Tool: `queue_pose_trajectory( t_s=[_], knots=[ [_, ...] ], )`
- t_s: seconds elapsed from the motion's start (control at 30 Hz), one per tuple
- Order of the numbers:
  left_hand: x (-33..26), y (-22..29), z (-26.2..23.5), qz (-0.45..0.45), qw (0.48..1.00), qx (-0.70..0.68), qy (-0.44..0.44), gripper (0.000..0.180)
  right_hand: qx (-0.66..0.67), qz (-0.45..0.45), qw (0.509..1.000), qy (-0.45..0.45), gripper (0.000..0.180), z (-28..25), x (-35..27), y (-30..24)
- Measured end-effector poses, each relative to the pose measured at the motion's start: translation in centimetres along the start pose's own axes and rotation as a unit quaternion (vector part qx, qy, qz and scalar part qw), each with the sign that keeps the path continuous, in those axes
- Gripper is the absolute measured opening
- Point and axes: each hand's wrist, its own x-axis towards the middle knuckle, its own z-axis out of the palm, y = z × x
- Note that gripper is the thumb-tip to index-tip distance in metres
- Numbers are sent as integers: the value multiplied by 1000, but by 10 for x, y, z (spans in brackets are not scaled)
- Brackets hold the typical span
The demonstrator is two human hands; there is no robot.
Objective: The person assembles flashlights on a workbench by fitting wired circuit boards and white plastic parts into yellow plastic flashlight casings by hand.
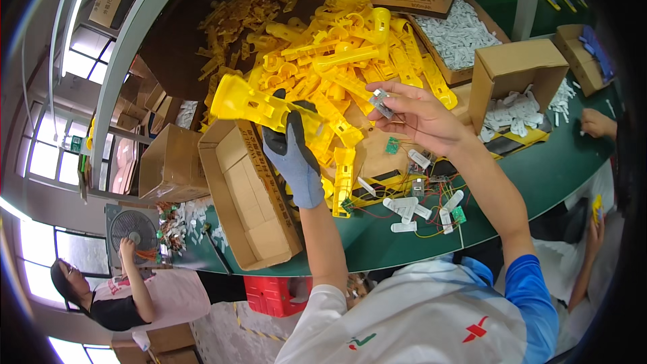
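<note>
Both hands are closed — left hand (294,155) around a yellow shell (244,104), right hand (428,117) pinching a metallic piece (381,102).

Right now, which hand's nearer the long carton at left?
Left hand: by the right wall of the carton. Right hand: farther right, holding a metal part.

a blue-grey-and-black glove (304,182) covers the left hand (291,145) on a yellow casing (234,98), with white pieces (402,207) below the right hand (426,116).
</note>
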Motion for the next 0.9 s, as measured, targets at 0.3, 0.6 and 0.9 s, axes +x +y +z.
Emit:
queue_pose_trajectory(
  t_s=[0.3,0.6,0.9],
  knots=[
    [-23,-2,20,-7,970,242,-24,47,-246,-30,960,129,34,16,3,4],
    [-25,1,38,-50,941,247,-224,25,-380,-11,915,138,41,10,-1,-12],
    [-23,-11,33,-318,850,-369,-200,41,-297,-134,932,156,23,24,-2,-7]
  ],
)
